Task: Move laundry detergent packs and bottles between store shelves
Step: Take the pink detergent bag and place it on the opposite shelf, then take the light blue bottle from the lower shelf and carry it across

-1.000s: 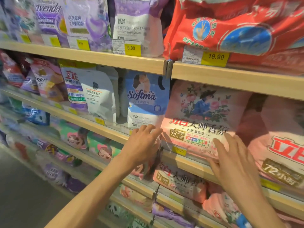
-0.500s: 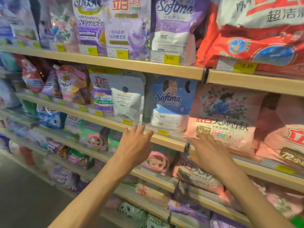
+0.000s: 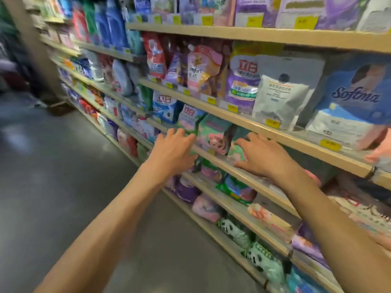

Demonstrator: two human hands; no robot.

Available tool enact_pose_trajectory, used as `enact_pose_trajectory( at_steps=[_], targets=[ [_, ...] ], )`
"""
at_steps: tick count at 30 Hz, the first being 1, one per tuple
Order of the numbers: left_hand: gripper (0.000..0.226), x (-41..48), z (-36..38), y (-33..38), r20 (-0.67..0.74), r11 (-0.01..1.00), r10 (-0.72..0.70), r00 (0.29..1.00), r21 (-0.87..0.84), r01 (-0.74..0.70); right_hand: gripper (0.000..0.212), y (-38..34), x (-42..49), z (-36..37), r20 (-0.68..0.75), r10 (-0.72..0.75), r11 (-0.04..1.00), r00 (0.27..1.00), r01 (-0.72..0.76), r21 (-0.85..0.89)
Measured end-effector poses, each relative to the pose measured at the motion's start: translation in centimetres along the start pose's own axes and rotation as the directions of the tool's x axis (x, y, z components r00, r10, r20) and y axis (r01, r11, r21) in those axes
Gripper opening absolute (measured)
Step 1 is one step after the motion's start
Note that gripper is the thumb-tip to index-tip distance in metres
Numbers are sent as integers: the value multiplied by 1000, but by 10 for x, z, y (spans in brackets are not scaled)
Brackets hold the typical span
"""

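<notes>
While left hand (image 3: 173,153) and right hand (image 3: 264,159) spread open, a pouch (image 3: 203,68) reads "mfort".

Both hands (image 3: 262,155) before the shelf (image 3: 232,166); packs (image 3: 213,134) behind it.

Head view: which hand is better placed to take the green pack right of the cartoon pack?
Probably right hand: it is spread over that green pack. The left hand sits beyond the cartoon pack.

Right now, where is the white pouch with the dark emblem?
Head view, right of centre: the white pouch stands on the second shelf down, purple pack on its left, blue pack on its right.
</notes>
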State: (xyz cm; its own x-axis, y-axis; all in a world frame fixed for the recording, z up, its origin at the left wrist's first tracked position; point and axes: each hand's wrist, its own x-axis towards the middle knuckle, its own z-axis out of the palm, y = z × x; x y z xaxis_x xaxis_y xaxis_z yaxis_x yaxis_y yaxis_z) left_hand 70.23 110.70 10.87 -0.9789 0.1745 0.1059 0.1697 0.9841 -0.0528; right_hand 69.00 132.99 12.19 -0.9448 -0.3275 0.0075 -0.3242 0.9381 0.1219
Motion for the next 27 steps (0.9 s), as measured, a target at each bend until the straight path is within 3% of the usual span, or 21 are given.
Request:
enact_pose_trajectory(
  at_steps=[6,14,27],
  targets=[
    [51,-36,12,-101,37,976,-216,976,11,216,63,-100,69,-2,-1,-220,975,975,220,-13],
    [58,-40,30,-204,70,903,-427,901,-8,429,63,-196,155,2,19,-390,921,921,390,-5],
    [57,67,58,-387,124,842,-534,836,-4,539,60,-310,365,10,83,-499,866,863,495,70]
  ],
)
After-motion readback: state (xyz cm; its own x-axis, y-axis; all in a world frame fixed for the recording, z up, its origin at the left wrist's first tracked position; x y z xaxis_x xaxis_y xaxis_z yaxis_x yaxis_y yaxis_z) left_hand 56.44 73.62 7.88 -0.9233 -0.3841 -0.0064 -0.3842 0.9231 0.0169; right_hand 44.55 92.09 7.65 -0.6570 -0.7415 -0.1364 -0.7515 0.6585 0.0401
